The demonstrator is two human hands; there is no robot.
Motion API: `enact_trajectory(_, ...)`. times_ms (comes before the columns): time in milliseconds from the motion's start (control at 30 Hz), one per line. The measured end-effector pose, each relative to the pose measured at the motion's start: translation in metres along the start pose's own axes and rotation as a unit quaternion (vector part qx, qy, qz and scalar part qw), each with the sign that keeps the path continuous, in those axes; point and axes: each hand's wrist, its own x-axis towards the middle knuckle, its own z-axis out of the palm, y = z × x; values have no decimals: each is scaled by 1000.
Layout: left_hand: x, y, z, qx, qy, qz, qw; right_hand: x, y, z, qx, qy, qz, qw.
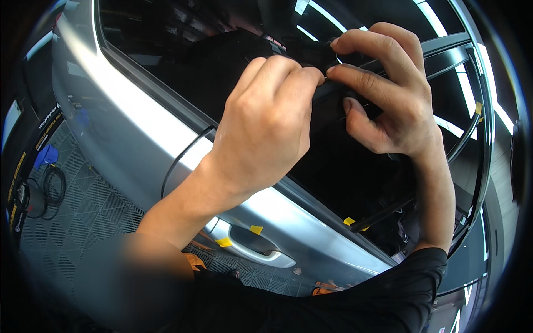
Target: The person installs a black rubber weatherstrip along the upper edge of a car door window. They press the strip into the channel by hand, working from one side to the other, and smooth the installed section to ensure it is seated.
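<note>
My left hand (pixel 266 114) is raised in front of the dark side window (pixel 327 150) of a silver car. Its fingers are closed in a pinch, and whatever they hold is too small to make out. Beside it, my right hand (pixel 397 97) has its fingers bent but apart, thumb away from the index finger. The right index fingertip almost meets the left fingertips at the dark pillar between the windows. Below my hands, the silver door (pixel 327 216) carries a pull handle (pixel 250 252), with a piece of yellow tape (pixel 223 242) stuck on its left end.
More yellow tape (pixel 348 221) marks the window's lower edge, and another yellow piece (pixel 478 109) sits on the frame at right. On the grey tiled floor (pixel 72 233) at left lie a coiled black cable (pixel 54 186) and a blue object (pixel 46 156).
</note>
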Motion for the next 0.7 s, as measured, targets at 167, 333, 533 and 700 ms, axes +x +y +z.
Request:
enact_trajectory(167,0,-1,3,10,-6,8,1000,1,-1,-1,-15,9,15,1000)
enact_trajectory(333,1,-2,3,-14,-3,24,1000,-1,0,0,2,14,10,1000)
enact_trajectory(533,2,-3,4,8,-9,19,1000,0,0,-1,9,12,10,1000)
enact_trajectory(700,1,-5,-3,23,-15,16,999,0,-2,-1,-1,5,27,1000)
